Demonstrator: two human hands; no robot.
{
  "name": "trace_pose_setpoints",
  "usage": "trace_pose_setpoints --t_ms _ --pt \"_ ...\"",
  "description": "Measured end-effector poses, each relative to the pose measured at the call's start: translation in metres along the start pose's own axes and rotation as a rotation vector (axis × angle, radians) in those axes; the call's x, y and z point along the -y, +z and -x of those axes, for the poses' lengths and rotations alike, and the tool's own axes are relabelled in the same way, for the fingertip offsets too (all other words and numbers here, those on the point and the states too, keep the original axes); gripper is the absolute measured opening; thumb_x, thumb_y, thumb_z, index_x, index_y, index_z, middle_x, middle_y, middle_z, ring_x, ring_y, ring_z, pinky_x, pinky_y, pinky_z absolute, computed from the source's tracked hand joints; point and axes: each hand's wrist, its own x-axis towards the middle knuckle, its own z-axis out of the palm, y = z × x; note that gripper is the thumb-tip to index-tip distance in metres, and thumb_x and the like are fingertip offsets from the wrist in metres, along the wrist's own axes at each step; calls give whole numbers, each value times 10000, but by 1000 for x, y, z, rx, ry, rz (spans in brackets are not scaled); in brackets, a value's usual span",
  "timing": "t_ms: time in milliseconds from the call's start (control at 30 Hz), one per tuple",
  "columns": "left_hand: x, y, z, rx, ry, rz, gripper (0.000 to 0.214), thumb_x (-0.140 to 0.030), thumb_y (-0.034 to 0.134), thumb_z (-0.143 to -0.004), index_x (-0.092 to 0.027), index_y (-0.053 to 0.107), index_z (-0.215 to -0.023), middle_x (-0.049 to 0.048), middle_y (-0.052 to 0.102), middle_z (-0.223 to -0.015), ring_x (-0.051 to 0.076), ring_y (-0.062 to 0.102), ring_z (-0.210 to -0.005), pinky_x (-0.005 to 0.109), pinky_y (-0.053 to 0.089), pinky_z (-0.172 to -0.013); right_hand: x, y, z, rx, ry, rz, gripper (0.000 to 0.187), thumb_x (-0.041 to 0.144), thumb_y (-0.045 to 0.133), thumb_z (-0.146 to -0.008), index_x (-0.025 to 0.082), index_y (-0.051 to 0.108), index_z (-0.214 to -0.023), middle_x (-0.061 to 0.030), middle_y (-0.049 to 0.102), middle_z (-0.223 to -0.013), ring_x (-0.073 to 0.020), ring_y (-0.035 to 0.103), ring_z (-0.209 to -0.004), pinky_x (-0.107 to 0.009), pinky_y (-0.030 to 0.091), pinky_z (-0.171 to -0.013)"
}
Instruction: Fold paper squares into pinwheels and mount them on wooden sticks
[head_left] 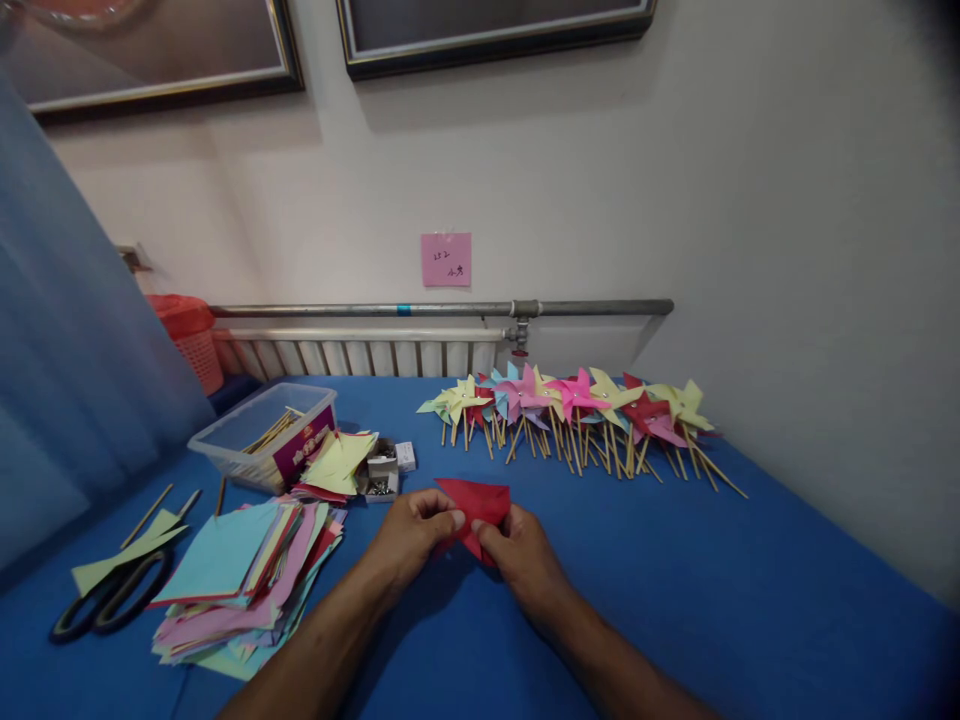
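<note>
Between my two hands is a sheet of red paper [480, 498], held a little above the blue tabletop with its edges bent. My left hand [420, 530] pinches its left side between thumb and fingers. On the right side, my right hand [521, 550] grips it with the thumb in front and the fingers behind. Both thumbs press close to each other near the sheet's middle. Part of the paper is hidden behind my fingers. Beyond my hands lies a long row of finished paper pinwheels [577, 395] on wooden sticks.
Stacked coloured paper [225, 560] lies at left beside black-handled scissors [112, 600]. Behind it stand a clear plastic box [240, 425] with sticks, a pile of cut paper [341, 462] and small boxes of metal pins [381, 485]. A blue curtain [75, 330] borders the left.
</note>
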Motion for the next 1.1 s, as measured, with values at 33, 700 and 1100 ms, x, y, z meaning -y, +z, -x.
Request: trace_pose_setpoints --t_ms 33,700,1100 --pt "1 0 -1 5 0 -6 382 -472 832 -603 -169 603 -647 -53 517 -528 72 371 -478 227 267 -510 0 0 0 6 -3 7 190 322 626 -772 186 741 -840 -24 749 -764 -179 607 -654 -282 474 -636" --pt "-3 -11 -3 -163 127 13 488 -279 821 -575 -152 705 -1032 36 706 -836 170 648 -743 288 489 -709 10 3 8 111 -1 30 234 265 597 -787 172 769 -915 2 715 -724 -138 523 -592 -237 395 -561" --pt "-2 -12 7 83 245 -420 257 -102 599 -700 -179 715 -916 13 721 -828 160 623 -738 259 468 -682 13 2 17 116 -95 358 135 211 601 -863 171 727 -888 -18 728 -766 -155 556 -652 -253 369 -602"
